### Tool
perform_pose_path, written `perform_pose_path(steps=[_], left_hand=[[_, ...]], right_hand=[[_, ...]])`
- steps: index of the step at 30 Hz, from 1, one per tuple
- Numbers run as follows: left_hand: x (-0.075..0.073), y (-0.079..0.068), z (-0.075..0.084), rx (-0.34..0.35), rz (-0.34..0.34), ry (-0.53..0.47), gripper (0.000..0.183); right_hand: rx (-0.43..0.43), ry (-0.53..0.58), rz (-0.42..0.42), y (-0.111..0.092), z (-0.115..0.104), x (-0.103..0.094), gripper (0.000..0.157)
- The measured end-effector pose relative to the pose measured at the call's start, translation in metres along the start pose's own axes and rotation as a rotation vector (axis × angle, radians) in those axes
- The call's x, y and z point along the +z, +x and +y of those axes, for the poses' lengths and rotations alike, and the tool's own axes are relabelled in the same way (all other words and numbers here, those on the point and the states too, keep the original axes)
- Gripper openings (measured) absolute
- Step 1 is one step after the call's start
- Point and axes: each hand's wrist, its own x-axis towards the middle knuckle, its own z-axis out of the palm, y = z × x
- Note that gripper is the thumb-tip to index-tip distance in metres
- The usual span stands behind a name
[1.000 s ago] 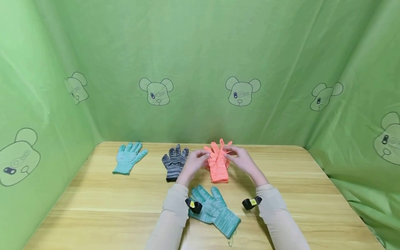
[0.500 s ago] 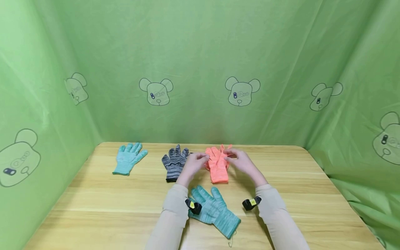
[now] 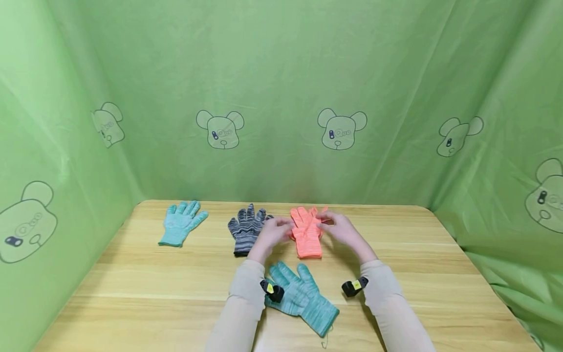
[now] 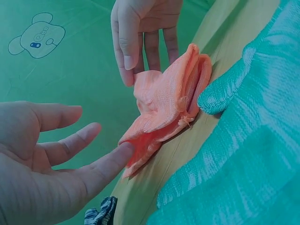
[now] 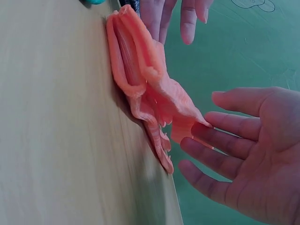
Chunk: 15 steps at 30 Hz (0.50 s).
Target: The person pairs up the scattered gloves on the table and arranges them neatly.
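A coral-orange knit glove (image 3: 308, 240) lies on the table, fingers toward the far edge, its cuff toward me. Its fabric looks doubled, with a second layer showing under the palm side. My left hand (image 3: 274, 232) is at the glove's left side; in the left wrist view its fingers are spread and one fingertip touches the orange fabric (image 4: 157, 101). On the other side, my right hand (image 3: 343, 229) has relaxed, extended fingers, and the right wrist view shows its fingertips (image 5: 202, 131) against the glove's finger end. Neither hand grips the glove.
A grey-black striped glove (image 3: 246, 234) lies just left of my left hand. A light teal glove (image 3: 178, 227) is at the far left. Between my forearms lies a darker teal glove (image 3: 303, 298) with a loose thread. Green cloth walls (image 3: 281, 176) surround the wooden table (image 3: 154, 303).
The orange glove's fingers, raised and pinched by both hands a second ago, have come down flat. Both hands have loosened from the fabric, staying at its sides. The other gloves have not moved.
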Motion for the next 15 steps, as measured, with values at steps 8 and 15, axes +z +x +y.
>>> perform_pose_path(steps=[8, 15], left_hand=[[0.0036, -0.0025, 0.0003, -0.053, -0.036, 0.020, 0.034], [0.0072, 0.0004, -0.0017, -0.055, -0.051, 0.027, 0.035]], right_hand=[[0.017, 0.006, -0.033, -0.0011, 0.0019, -0.0001, 0.040], [0.015, -0.004, -0.044, -0.0008, 0.0037, -0.0022, 0.041]])
